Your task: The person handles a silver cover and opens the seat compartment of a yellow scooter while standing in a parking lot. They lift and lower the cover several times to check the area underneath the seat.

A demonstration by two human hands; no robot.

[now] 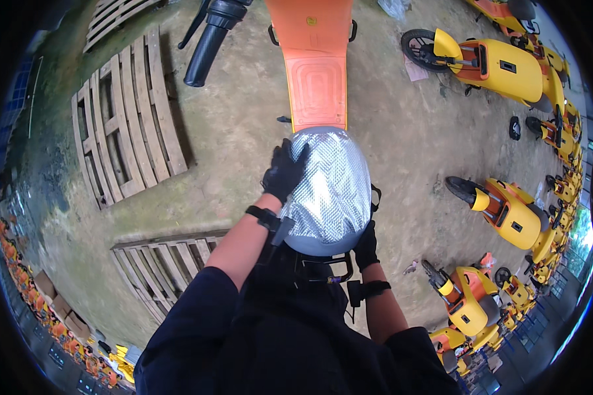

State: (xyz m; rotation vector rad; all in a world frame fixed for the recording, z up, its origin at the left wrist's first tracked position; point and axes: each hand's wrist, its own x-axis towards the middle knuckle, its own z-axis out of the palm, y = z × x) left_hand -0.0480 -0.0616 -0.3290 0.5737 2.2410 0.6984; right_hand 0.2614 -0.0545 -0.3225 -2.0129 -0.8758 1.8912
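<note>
A silver, quilted-looking foil cover (329, 191) lies over the seat of an orange scooter in front of me, with a grey rim (326, 246) showing at the near end. My left hand (285, 170), in a black glove, rests against the cover's left side with its fingers apart, some lying on the foil. At the near right edge of the seat is my right hand (367, 247), also gloved in black; the seat's side hides its fingers. The orange footboard (317, 92) stretches ahead of the seat. Below the rim a black rear rack (339, 268) sticks out toward me.
A black handlebar grip (206, 56) juts out at the upper left. Wooden pallets (130, 122) (161, 270) lie on the concrete floor to the left. Several yellow scooters (507, 69) stand along the right. Cardboard boxes (60, 306) are at the far lower left.
</note>
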